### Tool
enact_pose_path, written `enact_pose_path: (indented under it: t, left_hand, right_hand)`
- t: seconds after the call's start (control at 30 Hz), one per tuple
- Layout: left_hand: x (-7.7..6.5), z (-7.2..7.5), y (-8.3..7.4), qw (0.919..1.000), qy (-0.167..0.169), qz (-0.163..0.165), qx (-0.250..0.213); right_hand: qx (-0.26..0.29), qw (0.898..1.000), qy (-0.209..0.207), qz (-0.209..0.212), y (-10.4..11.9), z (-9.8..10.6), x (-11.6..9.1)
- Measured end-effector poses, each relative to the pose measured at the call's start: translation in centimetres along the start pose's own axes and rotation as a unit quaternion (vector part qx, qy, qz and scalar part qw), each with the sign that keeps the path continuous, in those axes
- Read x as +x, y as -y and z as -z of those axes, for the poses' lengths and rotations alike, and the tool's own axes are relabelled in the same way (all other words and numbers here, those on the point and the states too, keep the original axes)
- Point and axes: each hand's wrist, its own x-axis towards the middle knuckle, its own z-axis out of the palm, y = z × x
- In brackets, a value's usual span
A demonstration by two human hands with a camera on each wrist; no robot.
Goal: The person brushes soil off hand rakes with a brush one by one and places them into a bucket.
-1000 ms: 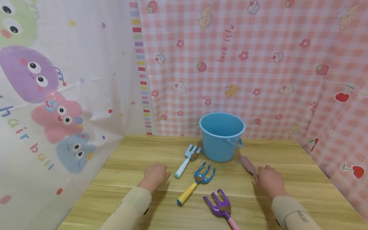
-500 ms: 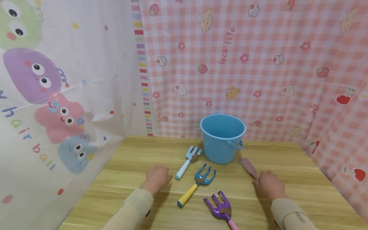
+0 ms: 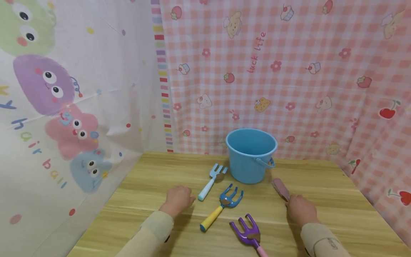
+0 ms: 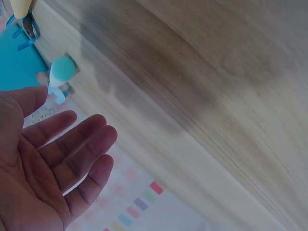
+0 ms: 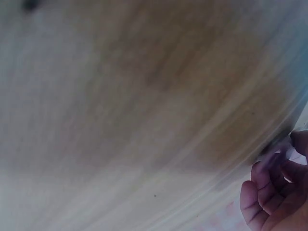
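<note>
My right hand (image 3: 302,210) grips the handle end of a mauve brush (image 3: 281,189), its pale bristly side facing left, low over the table right of the blue bucket (image 3: 247,167). In the right wrist view the fingers (image 5: 262,180) curl at the brush handle, mostly cut off by the frame edge. My left hand (image 3: 178,200) holds nothing, its fingers loosely bent, palm showing in the left wrist view. Nearest it lies a light blue hand fork (image 3: 207,187). A blue fork with yellow handle (image 3: 212,217) and a purple fork with pink handle (image 3: 248,233) lie nearer me. Brown patches mark all three forks.
The bucket stands upright at the back of the wooden table (image 3: 154,171), its handle hanging to the right. A pink checked cloth (image 3: 205,71) hangs behind and to the right, a white cartoon-print cloth (image 3: 112,89) on the left.
The head view has shifted slightly, so everything sits a little lower and further right in it. Both hands, the brush and the forks keep nearly the same places on the table.
</note>
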Motion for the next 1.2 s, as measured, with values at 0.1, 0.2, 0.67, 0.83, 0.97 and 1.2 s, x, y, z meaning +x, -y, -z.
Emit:
enact_pose_path:
  t: [0.1, 0.2, 0.67, 0.83, 0.97, 1.2]
  left_hand:
    - [0.0, -0.1, -0.1, 0.9999, -0.005, -0.008, 0.006]
    - [0.0, -0.2, -0.4, 0.9999, -0.001, -0.013, 0.01]
    - [-1.0, 0.6, -3.1, 0.9948, -0.044, -0.091, 0.016]
    - [-1.6, 1.0, -4.7, 0.9936, -0.034, -0.107, 0.013]
    - [-2.0, 1.3, -6.2, 0.9912, -0.035, -0.125, 0.026]
    - [-2.7, 1.5, -8.7, 0.9858, -0.036, -0.159, 0.043]
  right_hand:
    - [0.018, 1.0, 0.011, -0.008, 0.0, 0.1, 0.1]
    - [0.041, 0.999, 0.016, -0.015, -0.2, 0.2, 0.0]
    - [0.087, 0.995, 0.011, -0.041, -0.6, 0.6, 0.0]
    - [0.086, 0.995, 0.001, -0.04, -0.6, 0.8, -0.2]
    - [0.088, 0.995, 0.004, -0.046, -0.7, 1.1, -0.3]
    - [0.095, 0.995, 0.003, -0.043, -0.8, 1.3, -0.3]
